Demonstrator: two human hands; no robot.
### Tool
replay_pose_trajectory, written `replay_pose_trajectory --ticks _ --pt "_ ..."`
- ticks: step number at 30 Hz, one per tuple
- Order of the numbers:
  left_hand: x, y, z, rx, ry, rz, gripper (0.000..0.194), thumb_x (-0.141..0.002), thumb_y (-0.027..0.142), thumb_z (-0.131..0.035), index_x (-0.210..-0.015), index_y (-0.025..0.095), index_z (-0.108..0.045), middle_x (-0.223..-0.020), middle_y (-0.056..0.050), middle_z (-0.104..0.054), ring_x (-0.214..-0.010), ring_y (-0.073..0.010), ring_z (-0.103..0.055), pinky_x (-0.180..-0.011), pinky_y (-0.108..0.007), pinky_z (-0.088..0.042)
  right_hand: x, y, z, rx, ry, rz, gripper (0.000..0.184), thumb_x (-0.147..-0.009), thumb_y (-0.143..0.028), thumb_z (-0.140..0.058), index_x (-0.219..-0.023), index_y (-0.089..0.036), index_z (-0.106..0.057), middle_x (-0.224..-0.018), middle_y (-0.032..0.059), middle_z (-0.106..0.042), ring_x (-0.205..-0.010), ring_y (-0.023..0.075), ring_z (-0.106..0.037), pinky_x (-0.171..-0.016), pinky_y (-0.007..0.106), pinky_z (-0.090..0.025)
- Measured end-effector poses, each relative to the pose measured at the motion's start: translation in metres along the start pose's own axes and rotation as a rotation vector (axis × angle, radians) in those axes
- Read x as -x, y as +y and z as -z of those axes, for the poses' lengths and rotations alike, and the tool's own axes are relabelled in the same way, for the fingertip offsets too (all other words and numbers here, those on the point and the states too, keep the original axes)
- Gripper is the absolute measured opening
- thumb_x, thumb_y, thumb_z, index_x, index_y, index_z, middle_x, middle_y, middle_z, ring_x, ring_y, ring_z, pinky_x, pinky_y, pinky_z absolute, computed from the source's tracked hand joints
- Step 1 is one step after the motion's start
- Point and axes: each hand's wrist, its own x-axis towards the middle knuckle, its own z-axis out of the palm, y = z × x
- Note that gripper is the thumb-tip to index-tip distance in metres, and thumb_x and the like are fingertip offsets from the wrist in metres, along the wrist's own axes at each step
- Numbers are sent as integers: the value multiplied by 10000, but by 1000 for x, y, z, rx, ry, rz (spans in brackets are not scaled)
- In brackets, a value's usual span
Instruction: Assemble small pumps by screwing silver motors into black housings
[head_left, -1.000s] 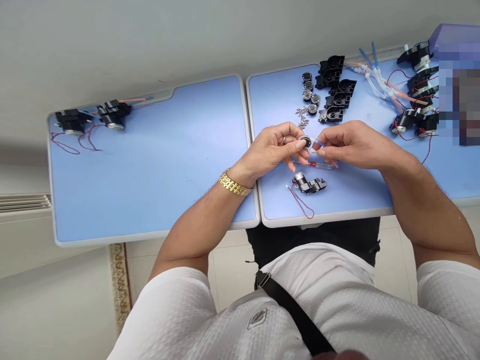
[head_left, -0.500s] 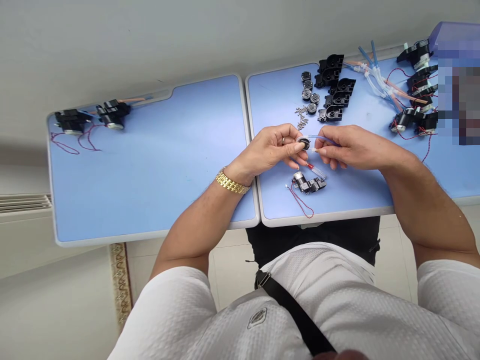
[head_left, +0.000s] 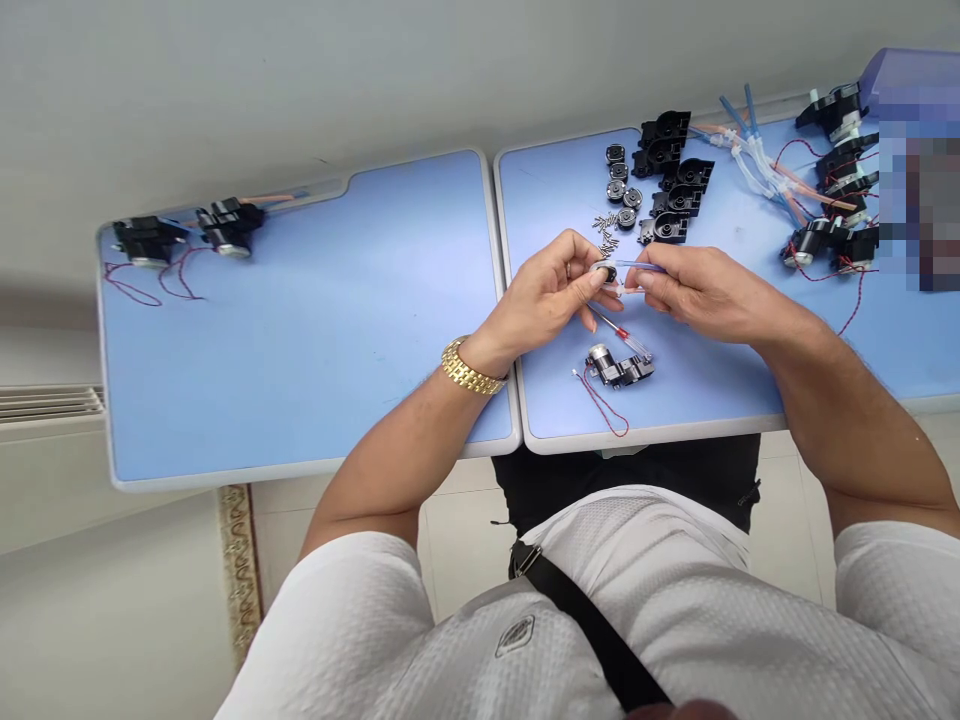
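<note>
My left hand (head_left: 551,290) pinches a small round black-and-silver part (head_left: 604,270) between thumb and fingertips, just above the right blue table (head_left: 697,380). My right hand (head_left: 694,285) is closed on a thin clear tube (head_left: 637,266) whose end meets that round part. A clear tube with a red mark (head_left: 621,333) hangs down from the hands. Below them a black motor assembly (head_left: 619,367) with a red wire (head_left: 604,405) lies on the table.
Behind the hands lie several small round parts (head_left: 621,188), tiny metal pins (head_left: 604,232) and black housings (head_left: 671,175). Clear and blue tubes (head_left: 757,160) and wired assemblies (head_left: 832,200) fill the far right. Two assemblies with red wire (head_left: 187,235) sit on the left table (head_left: 300,330).
Both hands have lifted slightly away from me with the round part and tube. The red-marked tube has swung from lying level under the hands to hanging slantwise.
</note>
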Motion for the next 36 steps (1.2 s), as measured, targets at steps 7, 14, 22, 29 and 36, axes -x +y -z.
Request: replay_pose_trajectory --ticks 7,14,22,29,36 --pt "-1 12 2 97 -33 29 722 -944 880 -902 -1163 261 -603 -1040 -36 -856 -1039 -299 -947 -675 -317 -745 1 -5 1 -347 52 -73 226 -1177 -430 -650 -1027 -266 -695 -652 -62 -421 -598 151 -395 -581 332 -307" --pt "-2 10 1 102 46 73 711 -958 899 -871 -1151 267 -610 -1033 -40 -887 -923 -249 -930 -599 -276 -682 0 2 -1 -364 42 -53 374 -1113 -664 -763 -1150 -292 -748 -670 -57 -491 -597 157 -426 -573 338 -337" --pt "0 17 5 168 -11 128 703 -939 829 -944 -1149 245 -615 -987 -34 -890 -821 -209 -912 -557 -227 -647 3 -4 1 -491 79 -5 508 -1088 -717 -794 -1360 -288 -816 -659 -82 -378 -576 143 -352 -537 326 -325" --pt "1 19 1 220 -51 155 708 -931 797 -968 -1143 237 -590 -1026 -39 -900 -945 -245 -951 -605 -215 -689 -2 0 -3 -519 165 -5 475 -1040 -756 -832 -1082 -284 -845 -656 -62 -417 -567 134 -342 -510 330 -313" --pt "2 22 0 230 -14 211 627 -980 700 -970 -1127 228 -584 -1011 -33 -896 -918 -220 -947 -646 -208 -711 -2 -1 -3 -345 266 2 473 -948 -753 -932 -944 -293 -822 -625 -46 -504 -574 159 -438 -537 372 -341"
